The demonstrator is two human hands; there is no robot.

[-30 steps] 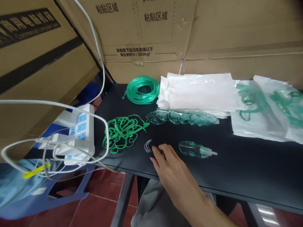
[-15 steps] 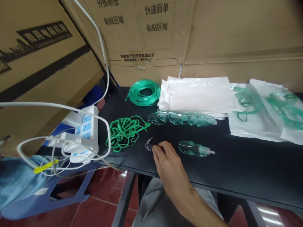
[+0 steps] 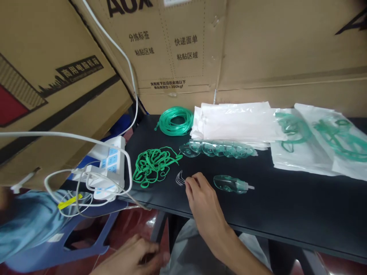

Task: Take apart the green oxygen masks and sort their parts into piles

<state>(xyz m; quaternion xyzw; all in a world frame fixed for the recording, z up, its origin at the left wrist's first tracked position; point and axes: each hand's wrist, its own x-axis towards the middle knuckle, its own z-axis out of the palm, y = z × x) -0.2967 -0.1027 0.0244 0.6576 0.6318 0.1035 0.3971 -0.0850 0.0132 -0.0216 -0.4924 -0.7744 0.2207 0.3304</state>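
My right hand (image 3: 203, 206) rests at the front of the black table, its fingertips pinched together at the right end of a small bunch of thin, curved, silvery-white strips (image 3: 179, 178). The strips fan out to the left of the fingers. My left hand (image 3: 137, 254), slightly blurred, is below the table edge with its thumb and fingers apart and nothing seen between them. Right of my right hand lies a single clear green oxygen mask (image 3: 231, 184) with a pale connector. A tangle of green elastic straps (image 3: 153, 164) lies to the left of the strips.
Behind lie a coil of green tubing (image 3: 175, 121), a row of nested clear masks (image 3: 218, 149), stacked white bags (image 3: 235, 121) and bagged masks (image 3: 304, 152). A power strip (image 3: 116, 160) with looping cables stands left. Cardboard boxes (image 3: 183, 76) wall the back. A person's blue-clad leg (image 3: 31, 214) is at left.
My left hand has come into view from below. The view has tilted up a little, so everything sits lower. My right hand stays by the strips.
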